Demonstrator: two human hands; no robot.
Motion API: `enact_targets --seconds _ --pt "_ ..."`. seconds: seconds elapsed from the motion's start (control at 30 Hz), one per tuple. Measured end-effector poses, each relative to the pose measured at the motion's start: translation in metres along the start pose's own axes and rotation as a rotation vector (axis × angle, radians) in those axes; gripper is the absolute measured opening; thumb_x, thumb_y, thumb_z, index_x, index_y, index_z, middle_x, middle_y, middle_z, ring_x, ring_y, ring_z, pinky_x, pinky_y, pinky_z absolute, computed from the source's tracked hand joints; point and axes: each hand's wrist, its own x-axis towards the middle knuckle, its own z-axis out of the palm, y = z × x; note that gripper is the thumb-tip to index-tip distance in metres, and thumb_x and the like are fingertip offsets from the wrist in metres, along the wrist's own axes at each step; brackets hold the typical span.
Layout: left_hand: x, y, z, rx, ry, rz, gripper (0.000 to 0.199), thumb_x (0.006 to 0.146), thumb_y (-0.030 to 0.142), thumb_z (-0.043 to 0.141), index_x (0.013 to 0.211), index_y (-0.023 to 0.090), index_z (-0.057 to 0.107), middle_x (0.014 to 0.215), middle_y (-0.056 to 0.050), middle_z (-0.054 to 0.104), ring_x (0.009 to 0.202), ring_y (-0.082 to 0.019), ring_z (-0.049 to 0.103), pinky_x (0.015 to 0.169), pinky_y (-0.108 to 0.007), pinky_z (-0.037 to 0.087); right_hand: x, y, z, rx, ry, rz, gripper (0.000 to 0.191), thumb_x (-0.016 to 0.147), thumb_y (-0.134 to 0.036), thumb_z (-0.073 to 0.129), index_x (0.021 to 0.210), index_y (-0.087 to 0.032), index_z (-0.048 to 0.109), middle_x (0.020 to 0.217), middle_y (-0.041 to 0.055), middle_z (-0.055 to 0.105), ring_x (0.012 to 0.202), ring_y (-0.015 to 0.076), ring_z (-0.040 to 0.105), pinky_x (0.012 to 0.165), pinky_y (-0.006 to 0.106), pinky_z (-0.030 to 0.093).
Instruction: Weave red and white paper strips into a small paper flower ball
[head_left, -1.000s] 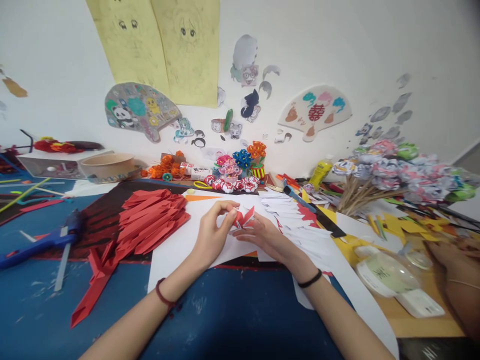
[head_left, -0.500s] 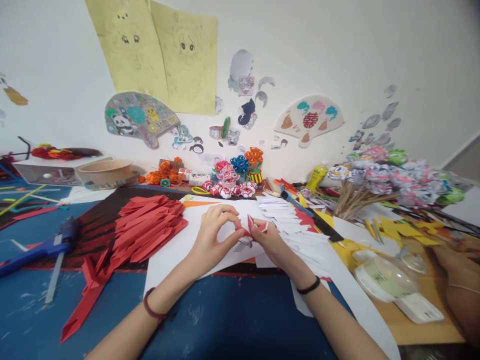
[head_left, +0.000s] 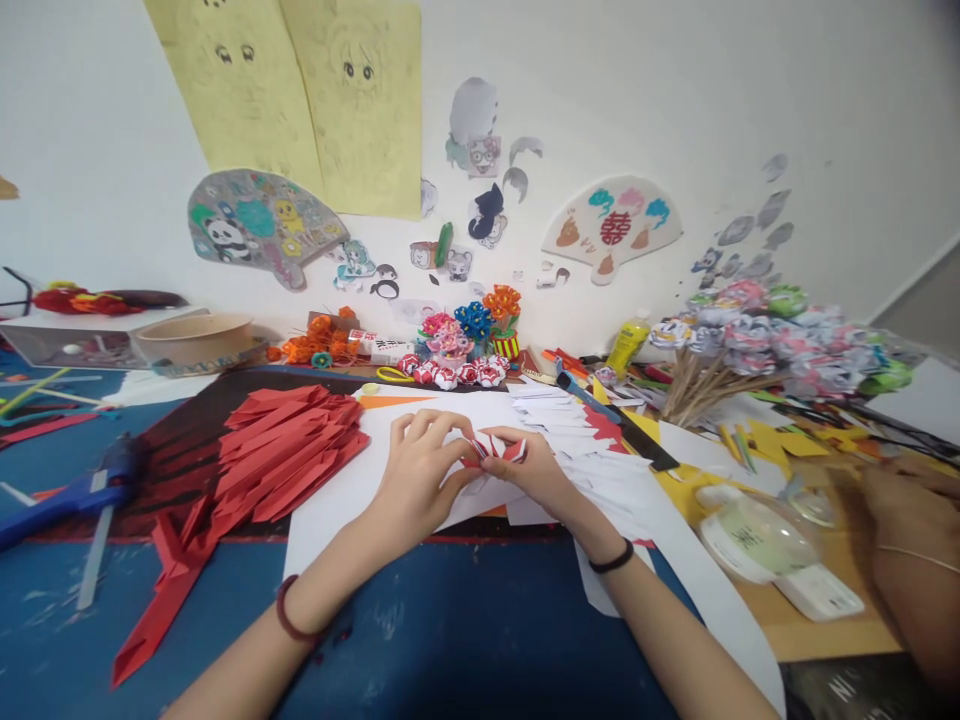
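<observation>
A small folded red and white paper piece point(head_left: 501, 449) is held between both hands over the white sheet. My left hand point(head_left: 424, 468) pinches its left side with the thumb and fingers, which curve around it. From the right, my right hand point(head_left: 534, 474) grips the piece between thumb and fingers. Folded red paper strips point(head_left: 289, 450) lie in a pile left of my hands. Folded white strips point(head_left: 592, 450) are spread just right of my right hand. Behind my hands sit finished red and white paper flowers point(head_left: 445, 374).
A blue glue gun point(head_left: 112, 480) lies at the left. Paper flowers on sticks point(head_left: 757, 340), a clear-lidded container point(head_left: 757, 538) and yellow paper scraps point(head_left: 795, 440) are at the right. Another person's arm point(head_left: 915, 570) rests at the right edge.
The paper piece has turned in my fingers and shows more red and white stripes. My left fingers have shifted around it. The whole view has moved slightly.
</observation>
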Motion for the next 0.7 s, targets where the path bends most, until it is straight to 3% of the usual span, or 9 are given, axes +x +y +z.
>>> enact_targets --seconds 0.17,0.3,0.53,0.7 --pt "-0.0008 0.0021 0.0024 0.020 -0.022 -0.033 0.009 0.087 0.017 0.058 0.084 0.024 0.063 0.110 -0.004 0.061 0.102 -0.023 0.048 0.086 -0.042 0.029 0.0006 0.0059 0.0031 -0.032 0.017 -0.006 0.053 0.072 -0.052 0.075 0.112 -0.019 0.066 0.109 0.0078 0.069 0.102 0.0253 0.062 0.092 0.038 0.046" --pt "-0.0017 0.0024 0.0038 0.044 0.052 -0.097 0.004 0.085 0.022 0.064 0.083 0.026 0.065 0.109 -0.003 0.061 0.102 -0.025 0.047 0.083 -0.042 0.030 0.0008 0.0048 0.0038 -0.032 0.029 0.022 0.050 0.076 -0.052 0.071 0.113 -0.019 0.065 0.109 0.0076 0.069 0.100 0.0243 0.062 0.090 0.038 0.046" --pt "-0.0023 0.0029 0.0063 0.049 -0.009 -0.074 0.009 0.082 0.014 0.064 0.083 0.022 0.059 0.115 -0.003 0.061 0.104 -0.025 0.047 0.086 -0.044 0.030 0.0010 0.0077 0.0046 -0.033 -0.013 0.035 0.055 0.072 -0.052 0.074 0.115 -0.020 0.063 0.099 0.0044 0.068 0.088 0.0201 0.060 0.078 0.030 0.047" --pt "-0.0029 0.0060 0.0089 0.058 -0.037 -0.095 0.017 0.077 0.006 0.061 0.082 0.021 0.056 0.109 -0.003 0.062 0.098 -0.024 0.048 0.087 -0.045 0.029 -0.0015 0.0085 0.0055 -0.009 -0.056 0.065 0.057 0.075 -0.053 0.071 0.118 -0.018 0.060 0.072 -0.0027 0.059 0.059 0.0100 0.046 0.057 0.023 0.038"
